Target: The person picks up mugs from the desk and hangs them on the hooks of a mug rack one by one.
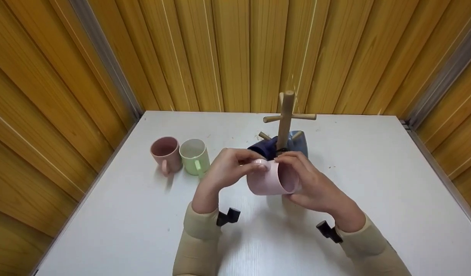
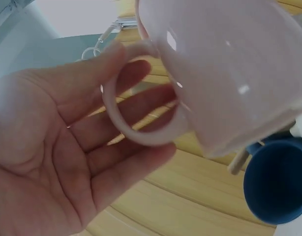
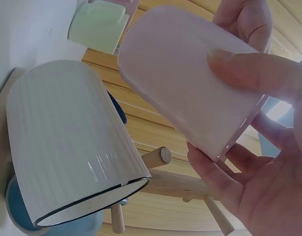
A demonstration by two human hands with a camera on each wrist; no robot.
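Note:
A pale pink mug (image 1: 264,182) is held tilted on its side above the table, its mouth facing right. The left hand (image 1: 229,168) pinches its looped handle (image 2: 124,129) between thumb and fingers. On the other side, the right hand (image 1: 316,188) grips the mug near the rim, thumb on the outer wall. Just behind stands a wooden mug tree (image 1: 285,122) with several pegs. A dark blue mug (image 1: 261,148) and a light blue mug (image 1: 301,143) are at its lower part. The right wrist view also has a white ribbed mug (image 3: 77,142) with a dark rim beside the tree.
To the left on the white table (image 1: 124,214), a dusty pink mug (image 1: 167,155) and a light green mug (image 1: 195,159) stand upright side by side, handles toward the front. Wood-slat walls (image 1: 231,57) enclose the back and sides.

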